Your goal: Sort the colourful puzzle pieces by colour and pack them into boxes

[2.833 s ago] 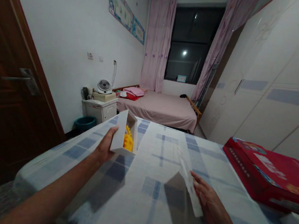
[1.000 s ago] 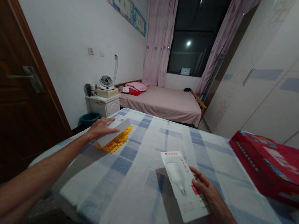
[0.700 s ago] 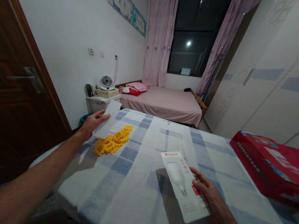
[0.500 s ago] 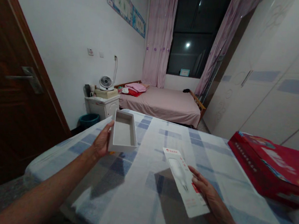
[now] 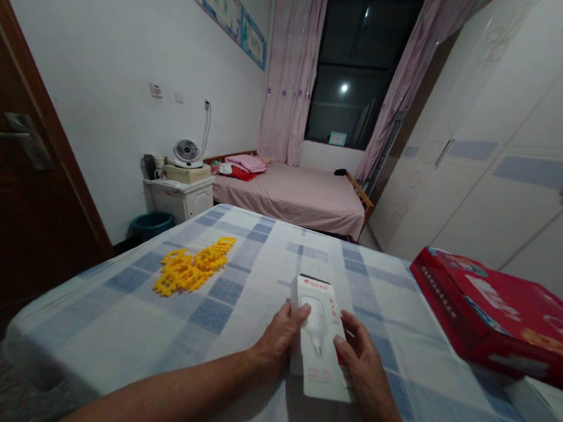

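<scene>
Above the tablecloth in front of me, a white box lid (image 5: 316,369) printed with a light bulb picture lies over a white open box (image 5: 297,364). A dark gap shows at their far end, so the lid looks not fully down. My left hand (image 5: 274,339) grips the box's left side, its thumb pressing on the lid's face. At the right edge, my right hand (image 5: 364,366) holds the lid with its fingers curled along the side. Farther left on the cloth lies a heap of yellow plastic pieces (image 5: 192,269), touched by neither hand.
A large red box (image 5: 496,321) stands on the right of the checked tablecloth (image 5: 266,263). Part of a white box (image 5: 550,407) shows at the near right. Beyond the table are a bed (image 5: 293,192), a nightstand with a fan (image 5: 188,152) and a teal bin (image 5: 152,223).
My left hand has brought the open box rightward to the lid, and the two now meet. The lid has shifted slightly left. The yellow pieces have come into plain view.
</scene>
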The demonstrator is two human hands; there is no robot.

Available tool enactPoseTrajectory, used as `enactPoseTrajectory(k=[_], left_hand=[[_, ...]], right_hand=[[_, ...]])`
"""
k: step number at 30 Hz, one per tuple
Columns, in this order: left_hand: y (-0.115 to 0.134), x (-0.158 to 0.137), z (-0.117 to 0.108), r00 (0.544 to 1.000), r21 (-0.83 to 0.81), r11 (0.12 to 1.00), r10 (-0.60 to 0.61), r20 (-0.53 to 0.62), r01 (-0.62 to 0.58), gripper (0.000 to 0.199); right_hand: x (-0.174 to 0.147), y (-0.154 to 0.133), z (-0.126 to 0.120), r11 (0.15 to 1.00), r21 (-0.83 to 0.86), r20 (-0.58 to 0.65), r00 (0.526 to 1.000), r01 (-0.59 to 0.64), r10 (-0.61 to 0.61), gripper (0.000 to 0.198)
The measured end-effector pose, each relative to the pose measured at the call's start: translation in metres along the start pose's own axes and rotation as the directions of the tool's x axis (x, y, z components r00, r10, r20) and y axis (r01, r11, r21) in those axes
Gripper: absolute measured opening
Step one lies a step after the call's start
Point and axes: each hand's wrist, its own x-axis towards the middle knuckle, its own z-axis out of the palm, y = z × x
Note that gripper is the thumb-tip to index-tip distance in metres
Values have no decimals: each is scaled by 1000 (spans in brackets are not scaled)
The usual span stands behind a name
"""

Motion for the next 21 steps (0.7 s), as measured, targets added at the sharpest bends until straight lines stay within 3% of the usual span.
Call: enactPoseTrajectory(k=[5,9,12,14,18,21], left_hand=[[2,-15,-2,993,164,984,-88,73,75,68],[30,-11,-16,998,251,967,-47,32,38,56],[74,17,-40,979,390,919,122,-161,-51,35],[111,44,-60,922,474,875,261,-287,-100,24],[181,95,-99,825,528,838,394,-405,-141,20],[216,120,-118,780,579,803,451,-434,-143,22]], right_hand=[[-7,-11,5,999,29,-8,1000,-26,26,62],[-10,-16,9,998,-3,-121,990,-68,67,58],[-9,-15,8,995,-41,-190,978,-95,85,54],[-7,-12,5,988,-80,-187,975,-134,117,52],[-4,-5,-1,974,-139,-143,977,-179,159,53],[-3,-1,1,974,-147,-142,978,-172,151,56]])
